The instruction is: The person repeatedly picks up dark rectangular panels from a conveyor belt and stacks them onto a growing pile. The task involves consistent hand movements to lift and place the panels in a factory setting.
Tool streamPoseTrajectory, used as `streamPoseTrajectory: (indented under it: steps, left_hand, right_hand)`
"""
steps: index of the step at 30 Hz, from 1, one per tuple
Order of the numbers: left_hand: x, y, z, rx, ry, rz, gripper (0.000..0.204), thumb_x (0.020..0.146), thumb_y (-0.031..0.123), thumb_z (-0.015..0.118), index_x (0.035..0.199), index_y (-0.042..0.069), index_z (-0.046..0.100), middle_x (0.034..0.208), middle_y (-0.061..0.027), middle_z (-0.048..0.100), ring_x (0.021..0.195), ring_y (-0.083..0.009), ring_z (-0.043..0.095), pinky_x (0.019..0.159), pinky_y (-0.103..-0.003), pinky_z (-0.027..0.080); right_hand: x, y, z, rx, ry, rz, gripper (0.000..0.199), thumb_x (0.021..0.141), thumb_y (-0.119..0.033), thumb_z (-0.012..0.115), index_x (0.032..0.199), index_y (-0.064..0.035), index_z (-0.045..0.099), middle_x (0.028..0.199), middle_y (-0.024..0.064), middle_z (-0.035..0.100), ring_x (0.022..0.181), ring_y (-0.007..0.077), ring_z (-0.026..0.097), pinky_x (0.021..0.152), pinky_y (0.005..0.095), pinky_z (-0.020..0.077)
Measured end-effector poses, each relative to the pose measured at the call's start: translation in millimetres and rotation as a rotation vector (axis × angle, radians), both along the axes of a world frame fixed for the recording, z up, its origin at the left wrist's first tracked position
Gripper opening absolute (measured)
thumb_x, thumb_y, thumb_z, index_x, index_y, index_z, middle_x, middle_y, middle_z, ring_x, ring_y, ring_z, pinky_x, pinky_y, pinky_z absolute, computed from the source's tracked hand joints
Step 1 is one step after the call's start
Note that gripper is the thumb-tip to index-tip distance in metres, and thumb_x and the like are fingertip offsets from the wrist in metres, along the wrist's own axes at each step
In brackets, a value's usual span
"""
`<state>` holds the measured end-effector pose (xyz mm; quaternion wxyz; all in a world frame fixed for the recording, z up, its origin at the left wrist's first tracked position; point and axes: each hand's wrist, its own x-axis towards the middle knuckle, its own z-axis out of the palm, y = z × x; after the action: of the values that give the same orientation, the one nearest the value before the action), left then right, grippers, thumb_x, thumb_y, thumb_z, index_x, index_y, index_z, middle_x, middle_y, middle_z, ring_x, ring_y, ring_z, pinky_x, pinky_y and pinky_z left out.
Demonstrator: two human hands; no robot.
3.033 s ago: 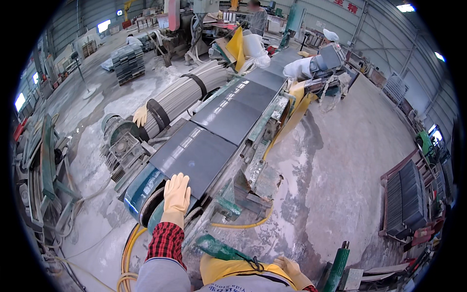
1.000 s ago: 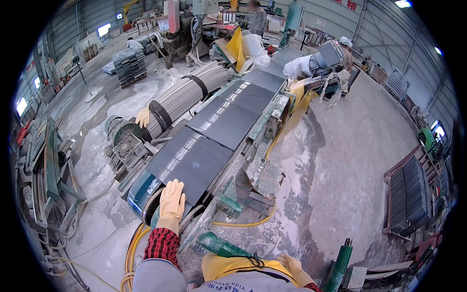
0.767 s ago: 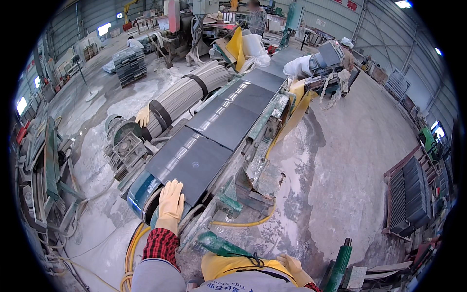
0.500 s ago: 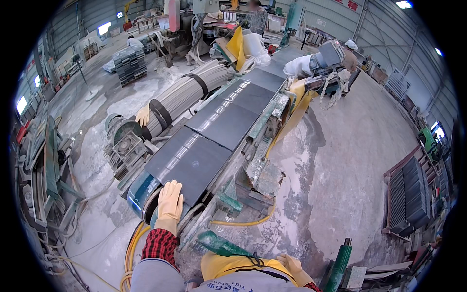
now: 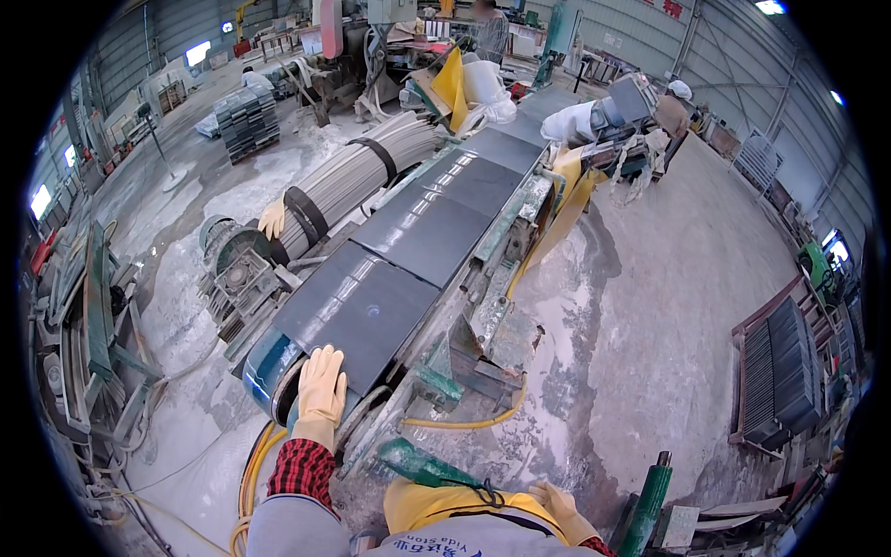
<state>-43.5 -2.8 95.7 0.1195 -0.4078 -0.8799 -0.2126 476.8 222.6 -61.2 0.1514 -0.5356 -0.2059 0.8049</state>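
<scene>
My left hand (image 5: 321,395), in a cream rubber glove, lies with fingers stretched out against the near end of a dark grey polished stone slab (image 5: 357,302). Its fingertips touch the slab's near edge, beside the blue rounded end (image 5: 269,365) of the conveyor. More slabs (image 5: 428,232) lie behind it in a row along the belt. My right hand (image 5: 560,507), gloved the same way, rests at the front of my yellow apron (image 5: 422,504). Its fingers look extended, and nothing shows in them.
A motor (image 5: 243,269) and a bundle of pale rods (image 5: 357,181), with a spare glove (image 5: 272,218) on it, flank the conveyor's left. A green post (image 5: 647,506) and a rack of dark slabs (image 5: 780,371) stand right. A yellow hose (image 5: 464,426) loops nearby. A person in a white cap (image 5: 679,90) is farther off.
My left hand has shifted slightly left along the slab's near edge. The slab beside it has crept a little toward me. My right hand stays at the apron.
</scene>
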Motion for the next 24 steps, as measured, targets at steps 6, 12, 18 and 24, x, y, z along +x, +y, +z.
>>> streamPoseTrajectory:
  steps: [6,12,18,24]
  left_hand:
    - [2,-3,-1,0.038,0.027,-0.002,0.04,0.089,0.016,0.06,0.128,0.008,0.056,0.136,-0.0172,0.053,0.129,-0.0382,0.045,0.11,-0.047,0.033]
    - [3,-7,-1,0.04,0.018,-0.007,0.04,0.089,0.015,0.059,0.128,0.007,0.056,0.136,-0.0172,0.053,0.129,-0.0379,0.045,0.11,-0.047,0.033]
    - [3,-12,-4,0.035,0.025,-0.005,0.04,0.089,0.016,0.059,0.129,0.007,0.055,0.136,-0.0174,0.052,0.13,-0.0381,0.044,0.111,-0.047,0.032]
    - [5,-16,-2,0.041,0.004,-0.004,0.04,0.09,0.016,0.058,0.129,0.007,0.055,0.137,-0.0181,0.052,0.13,-0.0386,0.044,0.111,-0.047,0.032]
  right_hand:
    - [-1,-1,2,-0.017,0.019,-0.03,0.024,0.097,-0.013,0.052,0.113,0.0056,0.053,0.106,0.0252,0.064,0.087,0.0325,0.066,0.078,0.0415,0.0568]
    - [4,2,-8,-0.065,0.082,-0.045,0.024,0.097,-0.013,0.052,0.112,0.0061,0.053,0.105,0.0254,0.064,0.084,0.0324,0.066,0.077,0.0412,0.0572]
    - [-3,-1,2,-0.029,-0.002,-0.04,0.025,0.096,-0.012,0.053,0.113,0.0066,0.053,0.105,0.0253,0.064,0.085,0.0326,0.066,0.076,0.0402,0.0574]
    - [-9,-1,11,-0.018,-0.062,-0.029,0.026,0.095,-0.011,0.054,0.115,0.0068,0.053,0.106,0.0255,0.064,0.087,0.0327,0.067,0.076,0.039,0.0577]
